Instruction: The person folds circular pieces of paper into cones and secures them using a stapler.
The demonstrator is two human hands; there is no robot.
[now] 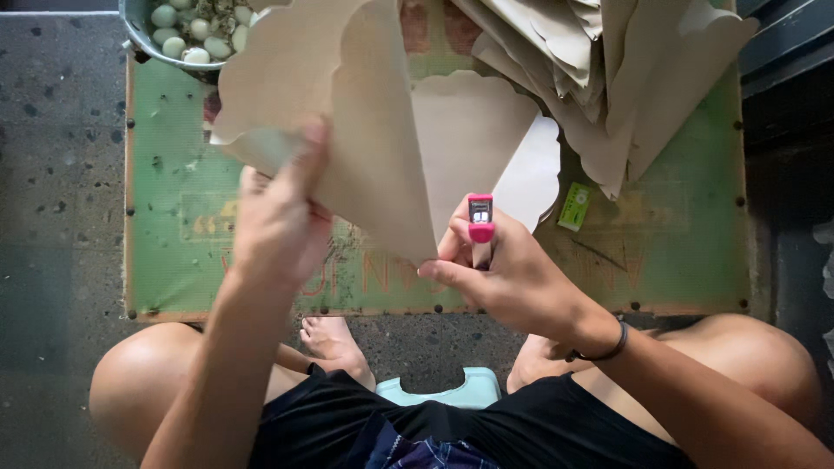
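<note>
Table (686, 260): lying low over the speckled floor, green and worn, studded along the edge; possibly catching a sheet corner on that rough surface.
Paper pile (608, 69): sitting at the far right of the table, stiff tan sheets with scalloped edges, loosely stacked; likely sliding off if nudged.
Paper cone (382, 148): being held above the table's middle, matte tan, rolled to a point near the right hand; probably springing open if the overlap slips.
Bowl (139, 35): sitting at the far left corner, metal, holding smooth pale eggs (187, 30).
Left hand (278, 221): gripping the cone's left side, thumb pressing up along the paper.
Right hand (512, 274): closing around a pink stapler (480, 221) beside the cone's tip; possibly stapling crooked or pinching a fingertip.
Small green box (574, 207): lying flat under the pile's edge.
</note>
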